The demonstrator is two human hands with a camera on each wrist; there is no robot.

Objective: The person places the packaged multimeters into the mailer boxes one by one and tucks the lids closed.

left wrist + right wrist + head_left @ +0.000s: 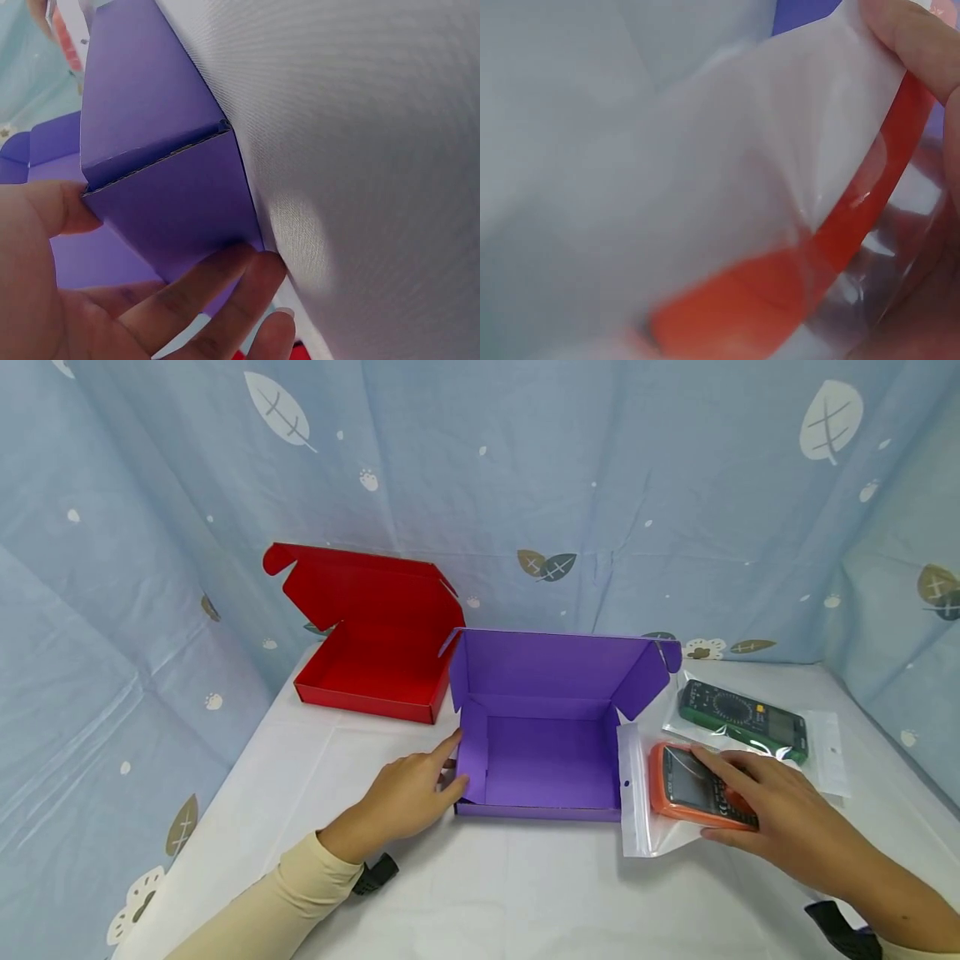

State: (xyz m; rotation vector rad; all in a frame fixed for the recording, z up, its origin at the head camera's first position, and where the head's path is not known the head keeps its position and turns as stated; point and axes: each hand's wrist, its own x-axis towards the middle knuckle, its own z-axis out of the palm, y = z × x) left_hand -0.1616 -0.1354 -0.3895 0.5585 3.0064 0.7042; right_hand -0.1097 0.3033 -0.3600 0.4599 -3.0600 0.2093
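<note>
An open purple cardboard box (551, 764) stands in the middle, its lid raised at the back. My left hand (408, 789) holds its left side; in the left wrist view the thumb lies at the top edge and other fingers lie against the outer wall (176, 206). To the right of the box, my right hand (783, 814) grips an orange-cased multimeter (693, 785) in a clear zip bag (636, 797). The bag's end overlaps the box's right edge in the head view. Up close in the right wrist view, the orange case (735, 315) shows blurred through the plastic.
A red cardboard box (375, 664) with its lid up stands behind and left of the purple one. At the back right lies a green-cased multimeter (742, 718) in a clear bag. White cloth (525, 893) covers the table, and a blue patterned curtain (480, 502) hangs around it.
</note>
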